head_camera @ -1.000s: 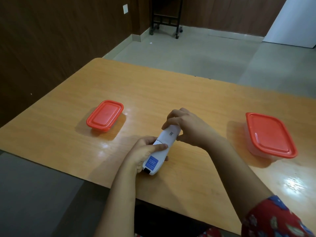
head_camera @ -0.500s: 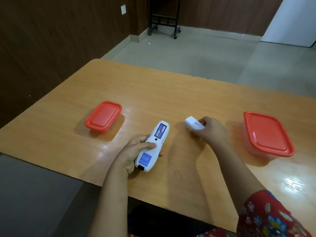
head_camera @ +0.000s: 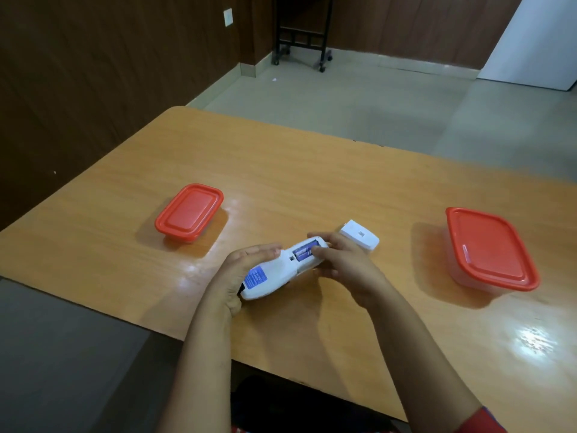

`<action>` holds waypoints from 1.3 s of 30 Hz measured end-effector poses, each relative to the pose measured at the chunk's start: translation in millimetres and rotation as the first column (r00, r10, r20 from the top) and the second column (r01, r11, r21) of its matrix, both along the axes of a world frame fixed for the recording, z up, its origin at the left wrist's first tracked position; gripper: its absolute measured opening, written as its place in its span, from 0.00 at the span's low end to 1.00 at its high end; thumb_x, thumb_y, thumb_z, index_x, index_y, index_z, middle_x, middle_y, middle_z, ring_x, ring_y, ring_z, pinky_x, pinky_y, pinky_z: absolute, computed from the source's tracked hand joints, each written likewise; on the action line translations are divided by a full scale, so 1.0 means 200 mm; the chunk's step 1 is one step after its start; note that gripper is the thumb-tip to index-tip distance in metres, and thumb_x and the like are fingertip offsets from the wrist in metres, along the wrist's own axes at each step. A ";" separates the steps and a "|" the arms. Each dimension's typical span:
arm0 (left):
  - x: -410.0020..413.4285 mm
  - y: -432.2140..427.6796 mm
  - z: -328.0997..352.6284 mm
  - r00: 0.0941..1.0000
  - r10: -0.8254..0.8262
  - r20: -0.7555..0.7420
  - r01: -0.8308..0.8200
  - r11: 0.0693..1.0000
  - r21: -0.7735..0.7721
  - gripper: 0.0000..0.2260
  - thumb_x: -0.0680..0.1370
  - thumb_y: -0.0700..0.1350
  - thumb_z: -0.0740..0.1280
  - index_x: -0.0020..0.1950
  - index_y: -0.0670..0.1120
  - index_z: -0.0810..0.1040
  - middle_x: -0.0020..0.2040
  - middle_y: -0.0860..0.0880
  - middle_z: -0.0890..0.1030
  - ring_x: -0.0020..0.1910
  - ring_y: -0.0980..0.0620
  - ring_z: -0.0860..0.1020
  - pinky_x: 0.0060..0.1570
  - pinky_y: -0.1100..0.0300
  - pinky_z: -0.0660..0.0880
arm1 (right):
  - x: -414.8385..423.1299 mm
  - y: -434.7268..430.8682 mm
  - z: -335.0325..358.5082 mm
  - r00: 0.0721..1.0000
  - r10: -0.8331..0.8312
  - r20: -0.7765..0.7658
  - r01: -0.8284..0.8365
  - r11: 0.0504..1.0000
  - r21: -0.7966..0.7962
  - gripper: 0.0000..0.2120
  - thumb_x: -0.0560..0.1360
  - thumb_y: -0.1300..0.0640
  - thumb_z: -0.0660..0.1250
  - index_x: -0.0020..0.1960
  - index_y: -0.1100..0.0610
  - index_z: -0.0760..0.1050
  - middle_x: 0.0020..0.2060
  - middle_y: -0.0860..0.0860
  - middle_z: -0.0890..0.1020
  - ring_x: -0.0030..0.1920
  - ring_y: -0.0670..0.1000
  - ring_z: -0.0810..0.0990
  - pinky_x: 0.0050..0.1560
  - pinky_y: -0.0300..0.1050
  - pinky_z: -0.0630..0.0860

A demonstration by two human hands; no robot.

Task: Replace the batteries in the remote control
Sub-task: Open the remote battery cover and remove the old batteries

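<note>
Hands on the opened remote control [head_camera: 281, 268], held back-up over the near middle of the desk [head_camera: 312, 182].

The left hand [head_camera: 240, 271] wraps the remote's near, wider end, fingers [head_camera: 265, 250] closed around the body beside a blue label. The right hand [head_camera: 343, 264] grips the far end, its fingers [head_camera: 318, 251] pressed at the open battery compartment, where blue batteries [head_camera: 304, 250] show. The detached white battery cover [head_camera: 359, 234] lies flat on the desk just beyond the right hand, near but apart from the remote. A small red-lidded container [head_camera: 189, 212] sits to the left, a larger red-lidded container [head_camera: 490, 248] well to the right, both closed.
</note>
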State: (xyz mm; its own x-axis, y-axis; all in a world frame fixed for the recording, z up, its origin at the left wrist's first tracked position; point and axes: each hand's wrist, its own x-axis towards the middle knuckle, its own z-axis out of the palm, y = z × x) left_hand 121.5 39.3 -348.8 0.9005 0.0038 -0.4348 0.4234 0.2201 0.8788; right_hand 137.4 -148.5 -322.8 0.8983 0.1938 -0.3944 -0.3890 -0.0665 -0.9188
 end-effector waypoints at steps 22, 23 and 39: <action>0.05 -0.15 -0.03 0.995 0.072 0.071 -0.036 0.908 -0.417 0.22 0.81 0.57 0.53 0.68 0.47 0.74 0.62 0.45 0.81 0.62 0.48 0.78 0.64 0.46 0.71 | -0.19 0.18 -0.05 0.984 -0.065 -0.165 0.123 0.919 0.374 0.11 0.74 0.62 0.69 0.54 0.61 0.74 0.41 0.54 0.84 0.36 0.46 0.83 0.42 0.38 0.81; 0.05 -0.15 -0.03 0.994 0.075 0.075 -0.037 0.908 -0.416 0.23 0.81 0.57 0.52 0.68 0.46 0.74 0.62 0.45 0.80 0.61 0.47 0.78 0.62 0.47 0.72 | -0.18 0.17 -0.05 0.989 -0.049 -0.137 0.095 0.930 0.354 0.08 0.74 0.61 0.68 0.53 0.61 0.75 0.40 0.54 0.84 0.37 0.47 0.82 0.44 0.39 0.81; 0.04 -0.13 -0.05 0.975 0.143 0.171 -0.071 0.925 -0.373 0.20 0.81 0.52 0.52 0.68 0.47 0.73 0.62 0.44 0.80 0.63 0.47 0.77 0.62 0.50 0.71 | -0.12 0.22 0.04 0.984 -0.176 0.016 0.176 0.984 0.001 0.14 0.74 0.54 0.69 0.59 0.50 0.73 0.51 0.48 0.81 0.52 0.46 0.79 0.48 0.41 0.76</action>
